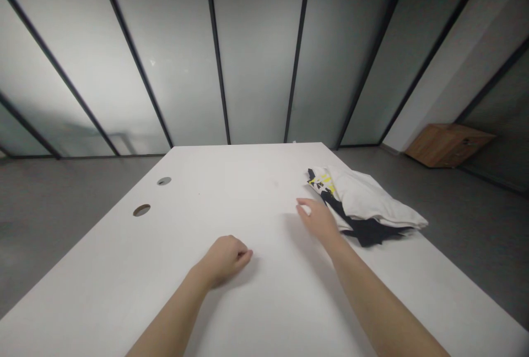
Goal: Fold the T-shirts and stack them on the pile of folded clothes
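A pile of folded cloth, seemingly clothing, lies at the right side of the white table (248,180). On top is a white piece (367,194); a black piece (367,230) shows beneath it, and a yellow and black print (324,182) shows at the left end. Just left of the pile hovers my right hand (316,216), thumb and forefinger apart, with nothing between them. My left hand (227,258) is curled into a loose fist over the near middle of the table, and no object shows in it.
Two round holes pierce the tabletop at the left: one with a grey insert (164,181), the other (141,210) with a bare brown edge. Frosted glass panels (256,54) stand behind the table. A wooden cabinet (448,145) sits on the floor at the far right.
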`<control>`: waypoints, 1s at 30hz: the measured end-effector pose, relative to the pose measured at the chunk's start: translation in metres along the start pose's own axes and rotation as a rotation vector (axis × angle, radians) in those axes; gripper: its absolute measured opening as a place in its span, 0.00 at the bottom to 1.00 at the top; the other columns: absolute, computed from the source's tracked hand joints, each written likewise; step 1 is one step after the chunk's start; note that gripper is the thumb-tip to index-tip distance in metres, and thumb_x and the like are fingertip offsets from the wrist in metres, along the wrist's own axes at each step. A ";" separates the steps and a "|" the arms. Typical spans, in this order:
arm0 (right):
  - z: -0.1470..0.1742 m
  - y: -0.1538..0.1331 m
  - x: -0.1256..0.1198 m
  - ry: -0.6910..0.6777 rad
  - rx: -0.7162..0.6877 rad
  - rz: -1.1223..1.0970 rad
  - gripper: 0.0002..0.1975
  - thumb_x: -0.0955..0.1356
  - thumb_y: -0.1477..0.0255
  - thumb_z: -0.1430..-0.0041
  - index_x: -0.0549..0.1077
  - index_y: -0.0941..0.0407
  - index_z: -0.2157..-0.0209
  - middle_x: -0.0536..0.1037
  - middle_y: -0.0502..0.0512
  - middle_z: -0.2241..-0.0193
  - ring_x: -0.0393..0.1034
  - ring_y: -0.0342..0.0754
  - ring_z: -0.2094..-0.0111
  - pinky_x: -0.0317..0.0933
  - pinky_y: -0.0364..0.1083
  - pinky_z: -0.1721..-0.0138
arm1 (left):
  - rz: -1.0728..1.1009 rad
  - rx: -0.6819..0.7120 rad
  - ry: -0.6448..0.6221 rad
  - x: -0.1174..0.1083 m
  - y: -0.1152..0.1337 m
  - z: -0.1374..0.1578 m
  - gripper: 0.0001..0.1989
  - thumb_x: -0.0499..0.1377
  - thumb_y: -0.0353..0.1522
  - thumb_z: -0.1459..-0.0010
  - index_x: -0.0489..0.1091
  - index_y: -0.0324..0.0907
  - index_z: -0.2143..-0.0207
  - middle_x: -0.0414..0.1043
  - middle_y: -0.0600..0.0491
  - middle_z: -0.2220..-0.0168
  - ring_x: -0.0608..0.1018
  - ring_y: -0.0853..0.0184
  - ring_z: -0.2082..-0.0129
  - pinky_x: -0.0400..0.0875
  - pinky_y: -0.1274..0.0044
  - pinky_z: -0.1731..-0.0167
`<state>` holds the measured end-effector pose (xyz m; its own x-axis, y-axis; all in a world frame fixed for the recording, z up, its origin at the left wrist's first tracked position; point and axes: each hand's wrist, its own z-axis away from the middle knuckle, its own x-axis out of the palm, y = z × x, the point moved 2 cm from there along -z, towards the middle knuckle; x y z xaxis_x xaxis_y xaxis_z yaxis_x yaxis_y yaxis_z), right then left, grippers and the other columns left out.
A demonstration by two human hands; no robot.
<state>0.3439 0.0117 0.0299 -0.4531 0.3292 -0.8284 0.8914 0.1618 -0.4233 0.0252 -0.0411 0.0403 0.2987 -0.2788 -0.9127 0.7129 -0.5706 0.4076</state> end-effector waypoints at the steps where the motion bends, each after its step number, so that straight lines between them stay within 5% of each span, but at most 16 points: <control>1: -0.004 0.018 -0.016 0.110 0.070 0.078 0.22 0.62 0.63 0.30 0.79 0.57 0.45 0.82 0.66 0.47 0.76 0.59 0.48 0.65 0.57 0.42 | 0.007 0.000 0.002 -0.002 0.000 0.000 0.24 0.52 0.36 0.32 0.62 0.42 0.82 0.57 0.58 0.83 0.53 0.71 0.81 0.46 0.72 0.72; 3: -0.008 0.056 -0.046 0.237 0.223 0.258 0.27 0.65 0.59 0.34 0.76 0.58 0.41 0.79 0.70 0.44 0.73 0.65 0.45 0.64 0.60 0.42 | 0.031 0.009 0.021 -0.004 -0.002 0.001 0.24 0.53 0.36 0.32 0.61 0.42 0.83 0.54 0.59 0.83 0.51 0.71 0.81 0.46 0.72 0.73; 6: 0.001 0.105 -0.069 0.147 0.498 0.438 0.38 0.72 0.52 0.44 0.73 0.61 0.38 0.77 0.77 0.43 0.72 0.72 0.45 0.65 0.63 0.47 | 0.068 0.050 0.076 -0.005 -0.005 0.002 0.25 0.53 0.38 0.32 0.62 0.43 0.84 0.53 0.58 0.84 0.51 0.71 0.81 0.46 0.72 0.73; 9: 0.013 0.126 -0.067 0.036 0.590 0.419 0.23 0.64 0.58 0.35 0.81 0.58 0.50 0.81 0.73 0.54 0.77 0.66 0.55 0.66 0.59 0.56 | 0.095 0.079 0.106 -0.005 -0.005 0.002 0.26 0.53 0.39 0.31 0.62 0.44 0.84 0.57 0.57 0.85 0.53 0.70 0.82 0.49 0.73 0.73; 13: 0.014 0.109 -0.064 0.306 0.523 0.351 0.23 0.57 0.62 0.31 0.80 0.59 0.56 0.80 0.74 0.59 0.75 0.64 0.59 0.63 0.57 0.57 | 0.126 0.082 0.155 -0.005 -0.003 0.002 0.25 0.55 0.40 0.32 0.64 0.44 0.83 0.64 0.55 0.82 0.62 0.69 0.81 0.54 0.73 0.73; 18: 0.008 0.030 -0.051 0.421 0.322 -0.206 0.23 0.55 0.52 0.29 0.71 0.54 0.59 0.77 0.62 0.66 0.71 0.56 0.62 0.63 0.50 0.59 | 0.061 0.117 0.165 -0.001 0.005 0.003 0.17 0.53 0.37 0.30 0.73 0.44 0.71 0.75 0.51 0.71 0.74 0.65 0.72 0.65 0.73 0.65; 20: 0.015 -0.018 -0.033 0.269 0.195 -0.485 0.23 0.57 0.47 0.30 0.68 0.51 0.63 0.73 0.54 0.70 0.68 0.53 0.65 0.64 0.48 0.61 | 0.097 0.132 0.164 0.003 0.012 0.004 0.11 0.55 0.38 0.31 0.76 0.45 0.58 0.79 0.49 0.61 0.79 0.62 0.63 0.68 0.72 0.59; 23: 0.038 -0.085 -0.006 -0.104 0.077 -0.891 0.24 0.61 0.43 0.32 0.68 0.50 0.62 0.69 0.48 0.71 0.65 0.48 0.70 0.63 0.45 0.66 | 0.239 0.109 0.139 0.012 0.023 0.005 0.22 0.64 0.42 0.38 0.72 0.46 0.43 0.79 0.46 0.50 0.79 0.57 0.55 0.70 0.70 0.53; 26: 0.060 -0.121 0.001 -0.497 0.070 -1.221 0.29 0.76 0.48 0.44 0.69 0.49 0.50 0.75 0.49 0.64 0.67 0.45 0.70 0.62 0.44 0.68 | 0.413 0.047 0.148 0.019 0.029 0.003 0.22 0.64 0.42 0.39 0.73 0.44 0.45 0.80 0.46 0.52 0.79 0.58 0.58 0.71 0.70 0.56; 30: 0.071 -0.121 -0.014 -0.693 0.162 -1.428 0.41 0.81 0.65 0.52 0.63 0.46 0.40 0.77 0.53 0.52 0.73 0.46 0.63 0.64 0.43 0.64 | 0.632 0.036 0.266 0.025 0.027 -0.006 0.11 0.57 0.36 0.34 0.74 0.44 0.53 0.80 0.48 0.55 0.77 0.61 0.59 0.70 0.71 0.56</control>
<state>0.2421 -0.0789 0.0667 -0.8333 -0.4737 0.2848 -0.2376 -0.1582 -0.9584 0.0553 -0.0592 0.0280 0.7993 -0.3701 -0.4734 0.3302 -0.3878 0.8606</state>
